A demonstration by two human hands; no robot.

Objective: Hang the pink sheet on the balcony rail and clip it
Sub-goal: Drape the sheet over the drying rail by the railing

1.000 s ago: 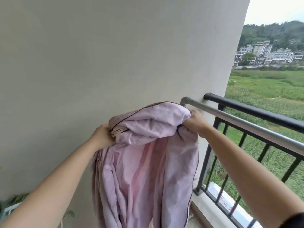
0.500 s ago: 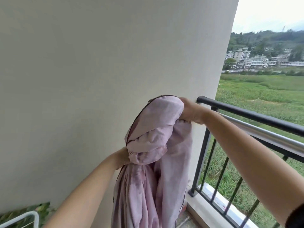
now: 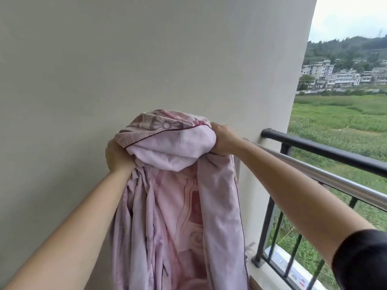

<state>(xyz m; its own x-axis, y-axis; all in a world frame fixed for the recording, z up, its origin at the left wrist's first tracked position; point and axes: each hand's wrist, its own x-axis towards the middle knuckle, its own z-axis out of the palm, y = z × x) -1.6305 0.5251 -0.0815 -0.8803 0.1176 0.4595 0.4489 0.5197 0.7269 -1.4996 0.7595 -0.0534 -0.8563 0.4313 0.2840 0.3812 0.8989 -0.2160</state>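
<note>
Head view: your left hand (image 3: 118,154) & right hand (image 3: 223,140) fist-grip the bunched, soft pink sheet (image 3: 178,206), left of the smooth round rail (image 3: 326,177).

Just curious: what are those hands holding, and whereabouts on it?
Both hold the pink sheet: left hand and right hand grip its bunched top, one each side.

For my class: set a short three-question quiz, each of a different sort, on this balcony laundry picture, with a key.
1. True or false: the pink sheet already hangs over the silver rail.
2. Which hand is nearer the black railing? A left hand B right hand
3. Fill in: behind the sheet stands a plain ___.

Key: 1 false, both hands hold it bunched; 2 B; 3 wall.
</note>
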